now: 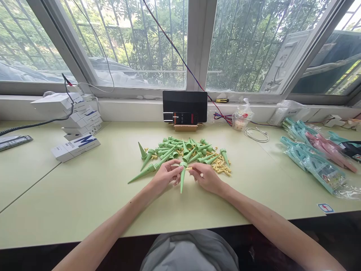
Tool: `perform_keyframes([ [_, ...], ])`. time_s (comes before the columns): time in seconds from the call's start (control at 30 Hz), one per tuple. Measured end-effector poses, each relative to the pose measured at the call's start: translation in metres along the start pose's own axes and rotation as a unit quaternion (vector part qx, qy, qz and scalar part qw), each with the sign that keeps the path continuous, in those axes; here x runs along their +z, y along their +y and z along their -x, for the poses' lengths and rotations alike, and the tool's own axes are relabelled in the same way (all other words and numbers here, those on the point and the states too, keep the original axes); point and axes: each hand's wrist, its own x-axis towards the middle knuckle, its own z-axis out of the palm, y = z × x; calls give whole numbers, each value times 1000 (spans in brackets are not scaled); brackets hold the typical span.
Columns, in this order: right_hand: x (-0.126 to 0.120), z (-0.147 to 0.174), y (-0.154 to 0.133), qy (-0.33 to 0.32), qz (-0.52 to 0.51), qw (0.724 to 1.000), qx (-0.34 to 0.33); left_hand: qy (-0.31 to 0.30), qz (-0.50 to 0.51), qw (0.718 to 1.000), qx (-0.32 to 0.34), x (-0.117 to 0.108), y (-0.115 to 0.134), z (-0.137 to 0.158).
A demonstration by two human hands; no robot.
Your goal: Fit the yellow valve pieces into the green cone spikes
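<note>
My left hand point(170, 173) is closed on a green plastic spike point(182, 180), which hangs point down with its ribbed cap at the top. Pinched in the fingers of my right hand point(207, 176) is a small yellow peg point(188, 168), its tip at the side of the spike just below the cap; whether it is inserted I cannot tell. Right behind both hands lies a heap of similar green spikes point(169, 145). Small yellow pegs point(222, 165) are scattered to the right of the heap, beyond my right hand.
White boxes point(76, 146) are stacked at the left. A phone point(185, 118) showing a timer leans on a black screen point(184, 101) at the back. Wrapped teal items point(316, 162) lie at the right, near a coiled white cable point(256, 135). The table's front edge point(180, 230) runs before me.
</note>
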Motion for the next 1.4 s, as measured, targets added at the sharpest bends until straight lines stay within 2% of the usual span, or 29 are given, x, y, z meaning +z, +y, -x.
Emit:
perform_keyframes([
  [0.2,0,2,1,0,27,999,-18,-10,-27,1000,-4,0,-3,0],
  [0.43,3,4,0,-13,-46,998,49,-23,-57,997,41,-1,-6,0],
  [0.63,7,2,-2,-36,-204,964,165,-12,-96,990,99,1,-4,1],
  [0.73,8,1,-4,-46,-260,944,198,-5,-110,987,120,2,-6,1],
  [1.07,8,-2,-7,-52,-361,899,241,9,-159,976,151,0,-9,0],
  [1.4,8,-1,-6,-50,-368,896,243,10,-170,973,155,-1,-11,0],
])
